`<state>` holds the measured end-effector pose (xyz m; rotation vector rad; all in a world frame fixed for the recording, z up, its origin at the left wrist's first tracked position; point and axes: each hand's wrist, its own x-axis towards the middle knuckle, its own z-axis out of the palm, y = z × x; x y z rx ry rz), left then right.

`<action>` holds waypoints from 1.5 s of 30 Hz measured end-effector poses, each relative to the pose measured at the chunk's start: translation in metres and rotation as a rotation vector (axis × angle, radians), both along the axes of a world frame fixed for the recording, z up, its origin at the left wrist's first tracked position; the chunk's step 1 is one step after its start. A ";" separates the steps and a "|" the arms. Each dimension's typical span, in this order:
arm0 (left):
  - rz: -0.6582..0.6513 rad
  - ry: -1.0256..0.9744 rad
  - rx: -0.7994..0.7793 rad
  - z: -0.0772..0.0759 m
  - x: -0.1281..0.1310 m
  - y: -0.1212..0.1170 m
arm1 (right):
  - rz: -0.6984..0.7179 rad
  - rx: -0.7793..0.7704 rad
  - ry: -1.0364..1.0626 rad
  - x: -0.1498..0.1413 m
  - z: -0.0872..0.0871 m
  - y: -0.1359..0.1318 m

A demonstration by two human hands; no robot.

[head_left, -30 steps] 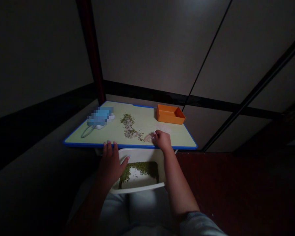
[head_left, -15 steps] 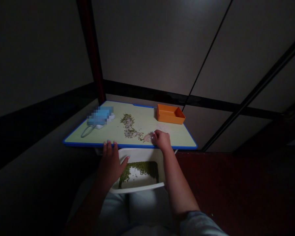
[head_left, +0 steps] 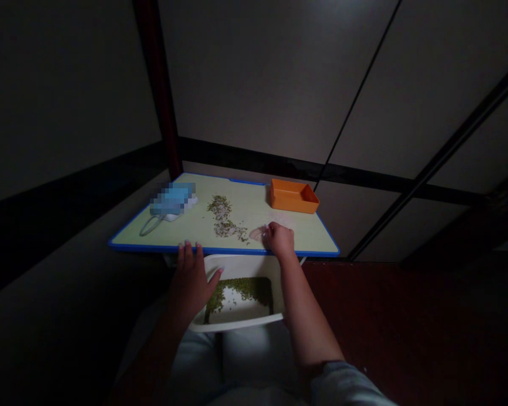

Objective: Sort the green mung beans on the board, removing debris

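My right hand (head_left: 280, 241) is on the small table, with its fingertips pinched together. Anything between them is too small to make out. Just left of its fingertips lies a pale pinkish patch (head_left: 258, 233), perhaps part of the tabletop print. Further left, small green beans mixed with whitish grains (head_left: 225, 217) are spread in a loose strip. My left hand (head_left: 193, 282) has its fingers spread, their tips on the table's front edge and its thumb over the white tub (head_left: 239, 326). Green beans (head_left: 248, 288) lie along the tub's far and left sides.
An orange open box (head_left: 294, 197) stands at the table's back right. A blurred blue item (head_left: 173, 198) with a grey loop lies on the left. The pale tabletop (head_left: 249, 197) has a blue rim. Wall panels rise behind, and my legs are under the tub.
My right hand has shifted very slightly right, still pinched. A few green beans by its fingertips now lie further left. My left hand and the tub have stayed put.
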<state>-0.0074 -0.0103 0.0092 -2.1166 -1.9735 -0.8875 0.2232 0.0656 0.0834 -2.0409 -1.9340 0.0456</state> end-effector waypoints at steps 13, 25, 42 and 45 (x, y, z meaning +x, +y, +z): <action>-0.006 -0.014 0.038 -0.006 -0.002 0.002 | 0.057 0.049 0.071 0.003 -0.002 -0.001; -0.010 -0.014 0.008 -0.001 -0.001 0.000 | 0.017 0.004 -0.006 -0.003 0.001 0.006; -0.013 -0.015 0.057 -0.009 -0.003 0.003 | -0.097 0.141 0.095 0.012 -0.003 0.009; -0.008 -0.018 0.043 -0.008 -0.004 0.002 | 0.129 0.110 0.089 0.007 -0.001 0.005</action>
